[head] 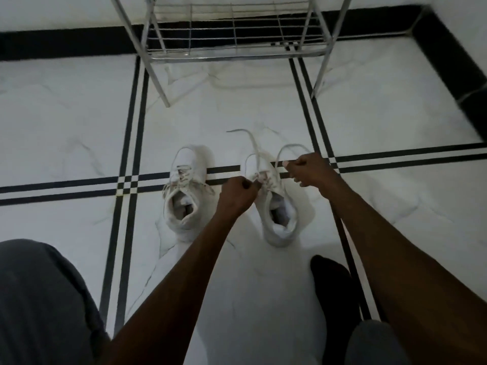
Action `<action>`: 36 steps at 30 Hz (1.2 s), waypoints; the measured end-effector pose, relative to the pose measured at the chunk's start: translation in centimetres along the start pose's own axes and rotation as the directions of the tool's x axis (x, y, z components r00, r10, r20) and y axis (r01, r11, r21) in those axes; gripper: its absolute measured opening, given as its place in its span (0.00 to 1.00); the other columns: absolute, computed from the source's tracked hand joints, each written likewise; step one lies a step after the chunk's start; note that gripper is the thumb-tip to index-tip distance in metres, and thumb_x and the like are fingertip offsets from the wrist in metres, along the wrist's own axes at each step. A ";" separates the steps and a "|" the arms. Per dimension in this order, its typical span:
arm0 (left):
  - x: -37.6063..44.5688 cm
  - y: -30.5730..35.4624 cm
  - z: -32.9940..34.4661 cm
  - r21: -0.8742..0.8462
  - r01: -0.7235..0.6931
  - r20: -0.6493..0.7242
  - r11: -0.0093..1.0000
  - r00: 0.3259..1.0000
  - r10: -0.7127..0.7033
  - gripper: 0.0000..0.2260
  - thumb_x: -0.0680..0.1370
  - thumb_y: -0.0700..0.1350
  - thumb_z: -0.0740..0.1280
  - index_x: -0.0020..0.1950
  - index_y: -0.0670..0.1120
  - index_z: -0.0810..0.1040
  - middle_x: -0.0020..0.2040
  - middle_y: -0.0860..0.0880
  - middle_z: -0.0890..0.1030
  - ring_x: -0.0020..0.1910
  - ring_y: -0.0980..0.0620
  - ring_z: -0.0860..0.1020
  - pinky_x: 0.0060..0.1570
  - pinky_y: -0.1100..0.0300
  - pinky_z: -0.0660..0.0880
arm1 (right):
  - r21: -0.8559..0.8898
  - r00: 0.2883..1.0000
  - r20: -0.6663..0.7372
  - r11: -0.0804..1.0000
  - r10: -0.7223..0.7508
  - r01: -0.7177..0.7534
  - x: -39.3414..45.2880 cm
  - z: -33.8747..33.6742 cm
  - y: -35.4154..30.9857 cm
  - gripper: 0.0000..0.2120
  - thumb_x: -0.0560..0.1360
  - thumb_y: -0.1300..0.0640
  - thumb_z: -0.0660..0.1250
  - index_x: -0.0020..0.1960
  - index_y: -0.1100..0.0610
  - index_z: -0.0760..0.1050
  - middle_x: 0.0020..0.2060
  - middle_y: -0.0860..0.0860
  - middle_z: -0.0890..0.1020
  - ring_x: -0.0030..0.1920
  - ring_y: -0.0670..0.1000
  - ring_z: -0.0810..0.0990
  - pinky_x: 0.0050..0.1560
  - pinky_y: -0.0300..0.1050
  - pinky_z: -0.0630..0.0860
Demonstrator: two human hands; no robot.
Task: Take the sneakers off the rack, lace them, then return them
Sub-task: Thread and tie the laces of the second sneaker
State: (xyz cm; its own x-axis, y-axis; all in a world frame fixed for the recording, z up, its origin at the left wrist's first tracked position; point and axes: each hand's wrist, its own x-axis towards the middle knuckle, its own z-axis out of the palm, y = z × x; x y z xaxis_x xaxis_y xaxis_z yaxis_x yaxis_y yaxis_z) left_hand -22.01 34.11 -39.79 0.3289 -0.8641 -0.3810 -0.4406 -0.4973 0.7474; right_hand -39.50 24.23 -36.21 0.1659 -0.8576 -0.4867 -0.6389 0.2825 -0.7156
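Both sneakers on the floor below the rack (237, 52). Left hand (237, 192) and right hand (307, 171) each pinch lace (279, 156) on the right sneaker (276, 222). Pull evenly, keep loops equal.

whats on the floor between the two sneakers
Nothing lies there: bare floor between left sneaker and right sneaker, crossed only by the left hand, head view.

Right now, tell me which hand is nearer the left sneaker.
Left. The left hand sits between the two sneakers, just right of the left sneaker. The right hand is beyond the right sneaker, holding its lace.
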 end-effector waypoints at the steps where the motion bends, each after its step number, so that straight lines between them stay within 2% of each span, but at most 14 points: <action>1: 0.0 0.0 0.4 -0.035 0.018 0.008 0.999 1.000 -0.017 0.29 0.76 0.65 0.68 0.42 0.37 0.82 0.39 0.41 0.86 0.41 0.43 0.85 0.46 0.48 0.83 | 0.008 0.999 0.033 0.999 0.038 -0.038 -0.4 -0.1 0.6 0.22 0.78 0.47 0.70 0.51 0.68 0.82 0.44 0.62 0.85 0.42 0.55 0.82 0.40 0.46 0.80; 3: -0.1 0.3 0.9 -0.087 0.010 0.003 0.996 1.000 -0.010 0.36 0.70 0.72 0.69 0.43 0.36 0.83 0.39 0.38 0.85 0.42 0.40 0.85 0.49 0.42 0.83 | 0.022 0.987 0.129 0.994 0.100 -0.103 -1.1 0.3 1.5 0.24 0.75 0.43 0.72 0.53 0.66 0.82 0.45 0.59 0.85 0.44 0.54 0.83 0.42 0.45 0.82; 5: 0.1 0.4 0.9 -0.158 0.012 0.021 0.987 1.000 -0.008 0.37 0.64 0.73 0.73 0.44 0.37 0.83 0.41 0.38 0.85 0.44 0.40 0.85 0.49 0.40 0.84 | 0.010 0.982 0.171 0.996 0.085 -0.088 -1.7 1.1 1.5 0.24 0.73 0.42 0.74 0.54 0.63 0.82 0.45 0.57 0.85 0.45 0.53 0.83 0.46 0.47 0.83; 7: 0.3 0.4 0.6 -0.245 0.024 0.056 0.969 0.998 -0.011 0.29 0.62 0.66 0.79 0.46 0.41 0.84 0.44 0.44 0.86 0.47 0.44 0.86 0.50 0.41 0.84 | -0.009 0.989 0.141 0.999 0.048 -0.047 -2.0 1.7 1.2 0.21 0.73 0.45 0.75 0.56 0.61 0.81 0.46 0.56 0.84 0.46 0.52 0.82 0.48 0.48 0.82; 9: 0.5 0.4 0.3 -0.282 0.030 0.110 0.959 0.994 0.002 0.22 0.66 0.55 0.83 0.48 0.40 0.84 0.47 0.43 0.86 0.50 0.42 0.86 0.53 0.41 0.83 | -0.037 0.993 0.117 0.999 0.020 -0.015 -2.1 2.2 0.9 0.19 0.73 0.49 0.75 0.56 0.62 0.81 0.49 0.58 0.83 0.47 0.52 0.80 0.49 0.49 0.80; 12: 0.6 0.4 0.1 -0.252 0.031 0.165 0.967 0.986 0.012 0.18 0.68 0.50 0.83 0.49 0.39 0.85 0.49 0.41 0.86 0.50 0.43 0.85 0.55 0.44 0.82 | -0.060 0.994 0.109 0.998 -0.026 0.033 -1.5 2.5 0.5 0.10 0.74 0.57 0.74 0.53 0.59 0.82 0.54 0.57 0.84 0.52 0.53 0.82 0.56 0.50 0.80; 14: 0.6 0.4 0.3 -0.223 -0.005 0.150 0.975 0.988 0.040 0.16 0.70 0.49 0.82 0.50 0.40 0.85 0.50 0.42 0.86 0.47 0.48 0.83 0.53 0.46 0.81 | -0.077 0.995 0.094 0.996 -0.039 0.046 -1.2 2.8 0.4 0.04 0.73 0.59 0.74 0.45 0.53 0.81 0.51 0.53 0.84 0.56 0.55 0.83 0.59 0.53 0.81; 16: 0.4 0.3 0.6 -0.172 -0.068 0.101 0.983 0.991 0.086 0.14 0.73 0.48 0.79 0.50 0.40 0.83 0.49 0.44 0.86 0.44 0.50 0.82 0.47 0.52 0.79 | -0.077 0.997 0.048 0.995 -0.056 0.060 -1.0 3.4 0.3 0.10 0.74 0.61 0.73 0.38 0.48 0.77 0.47 0.53 0.83 0.55 0.56 0.84 0.58 0.54 0.81; 21: 1.0 -0.5 -0.1 0.014 -0.154 -0.064 0.988 0.986 0.154 0.10 0.76 0.48 0.76 0.44 0.43 0.81 0.42 0.49 0.85 0.40 0.55 0.82 0.37 0.67 0.71 | -0.050 0.990 -0.067 0.991 -0.127 0.123 -0.7 4.0 0.2 0.04 0.75 0.58 0.73 0.45 0.54 0.78 0.46 0.57 0.86 0.44 0.53 0.82 0.48 0.48 0.79; 24: 1.1 -0.8 -0.8 0.084 -0.178 -0.094 0.980 0.978 0.186 0.05 0.77 0.41 0.72 0.43 0.45 0.77 0.41 0.46 0.85 0.42 0.47 0.84 0.41 0.56 0.79 | -0.082 0.983 -0.063 0.982 -0.173 0.168 -0.6 4.3 -0.6 0.04 0.76 0.61 0.71 0.45 0.56 0.77 0.49 0.60 0.86 0.47 0.58 0.84 0.51 0.53 0.81; 27: 0.7 -0.5 -1.0 0.129 -0.202 -0.137 0.971 0.966 0.219 0.01 0.78 0.37 0.66 0.48 0.42 0.77 0.41 0.43 0.84 0.41 0.42 0.82 0.43 0.45 0.80 | -0.167 0.977 -0.092 0.971 -0.190 0.173 -0.6 5.0 -1.3 0.04 0.78 0.61 0.67 0.46 0.54 0.74 0.51 0.58 0.84 0.51 0.58 0.83 0.48 0.49 0.79; 31: 0.6 -0.5 -0.9 0.209 -0.226 -0.160 0.952 0.952 0.261 0.02 0.80 0.37 0.63 0.51 0.40 0.74 0.43 0.41 0.83 0.42 0.40 0.81 0.41 0.41 0.78 | -0.130 0.983 -0.095 0.981 -0.157 0.145 -0.9 5.5 -2.0 0.06 0.79 0.57 0.67 0.48 0.58 0.72 0.49 0.57 0.82 0.51 0.56 0.82 0.52 0.54 0.79; 34: 0.3 -0.5 -0.9 0.234 -0.239 -0.159 0.942 0.947 0.280 0.02 0.79 0.36 0.63 0.51 0.39 0.73 0.43 0.41 0.82 0.42 0.40 0.80 0.42 0.40 0.78 | -0.153 0.984 -0.086 0.978 -0.153 0.139 -1.2 5.7 -2.3 0.08 0.80 0.57 0.66 0.45 0.59 0.71 0.39 0.53 0.77 0.47 0.55 0.79 0.46 0.50 0.75; 36: 0.4 -0.7 -1.0 0.241 -0.235 -0.155 0.942 0.949 0.276 0.03 0.79 0.35 0.63 0.51 0.39 0.72 0.43 0.41 0.82 0.41 0.40 0.81 0.42 0.40 0.78 | -0.162 0.981 -0.101 0.976 -0.163 0.146 -1.2 5.9 -2.5 0.08 0.81 0.56 0.65 0.51 0.61 0.72 0.41 0.52 0.76 0.46 0.53 0.77 0.45 0.48 0.72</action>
State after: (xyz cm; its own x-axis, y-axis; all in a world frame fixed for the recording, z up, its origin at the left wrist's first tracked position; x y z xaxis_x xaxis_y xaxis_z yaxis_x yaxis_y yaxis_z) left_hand -20.74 34.19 -39.96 0.3198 -0.9448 -0.0710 -0.6934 -0.2845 0.6620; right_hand -33.66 27.12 -36.81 0.1917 -0.9311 -0.3104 -0.7207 0.0811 -0.6885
